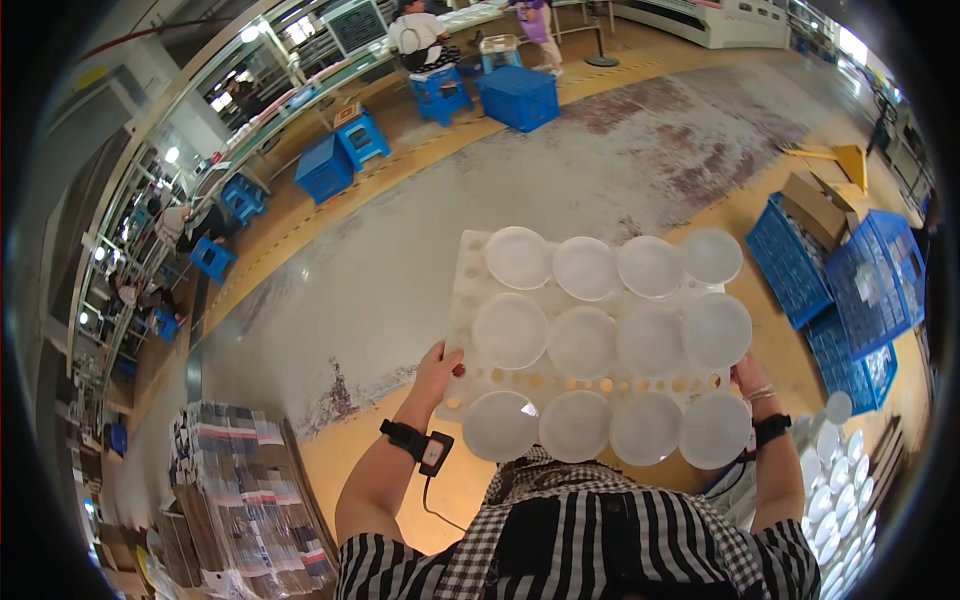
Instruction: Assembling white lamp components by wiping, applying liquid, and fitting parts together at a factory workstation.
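Observation:
A white board with rows of holes (459, 318) is held out in front of my body. On it sit several round, translucent white dish-like pieces (582, 341) in three rows. My left hand (437, 370) is closed on the board's left edge, with the thumb over the top. At the opposite edge my right hand (749, 374) grips the board, its fingers partly hidden behind a round piece. Both wrists wear black straps, and a cable hangs from the small box at the left one.
Stacked bundles in clear wrap (245, 500) stand at lower left. Many round white pieces (835, 500) lie at lower right, below blue crates (790, 262) and a cardboard box (815, 210). Blue stools (440, 95) and a blue bin (518, 97) line the far workbench, where people are.

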`<state>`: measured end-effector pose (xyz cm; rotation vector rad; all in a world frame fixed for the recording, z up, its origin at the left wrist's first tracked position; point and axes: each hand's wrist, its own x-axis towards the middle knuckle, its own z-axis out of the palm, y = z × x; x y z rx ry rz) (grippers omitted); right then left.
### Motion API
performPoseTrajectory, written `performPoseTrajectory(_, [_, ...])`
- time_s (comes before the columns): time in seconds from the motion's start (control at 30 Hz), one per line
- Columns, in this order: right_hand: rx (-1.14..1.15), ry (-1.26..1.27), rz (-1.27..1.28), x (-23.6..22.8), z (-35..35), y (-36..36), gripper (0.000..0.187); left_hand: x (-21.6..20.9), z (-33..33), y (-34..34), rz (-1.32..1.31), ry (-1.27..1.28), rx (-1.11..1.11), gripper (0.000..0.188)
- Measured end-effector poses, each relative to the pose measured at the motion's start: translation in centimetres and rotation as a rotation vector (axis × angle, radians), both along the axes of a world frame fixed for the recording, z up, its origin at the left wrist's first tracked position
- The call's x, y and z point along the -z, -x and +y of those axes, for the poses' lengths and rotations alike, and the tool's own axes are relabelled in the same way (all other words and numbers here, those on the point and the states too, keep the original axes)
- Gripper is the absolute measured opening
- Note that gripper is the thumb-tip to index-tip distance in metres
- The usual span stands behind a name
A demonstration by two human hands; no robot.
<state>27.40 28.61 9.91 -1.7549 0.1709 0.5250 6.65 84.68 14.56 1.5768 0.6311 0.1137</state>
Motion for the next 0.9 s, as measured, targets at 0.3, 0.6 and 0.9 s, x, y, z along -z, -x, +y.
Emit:
performPoseTrajectory(0.3, [-0.216, -0.045, -0.055, -2.7, 23.3, -10.8, 0.026, 1.3, 17.0, 0.4, -0.061, 0.103, -0.229, 0.021])
performPoseTrajectory(0.6, [-0.474, 0.067, -0.014, -4.2, 42.0, -19.8, 0.036, 1.2, 29.3, -1.6, -0.092, 0.104, -0.432, 0.017])
performPoseTrajectory(0.9, [-0.736, 0.065, 0.021, -3.9, 61.0, -35.6, 0.043, 2.4, 37.4, -8.2, -0.098, 0.089, -0.658, 0.017])
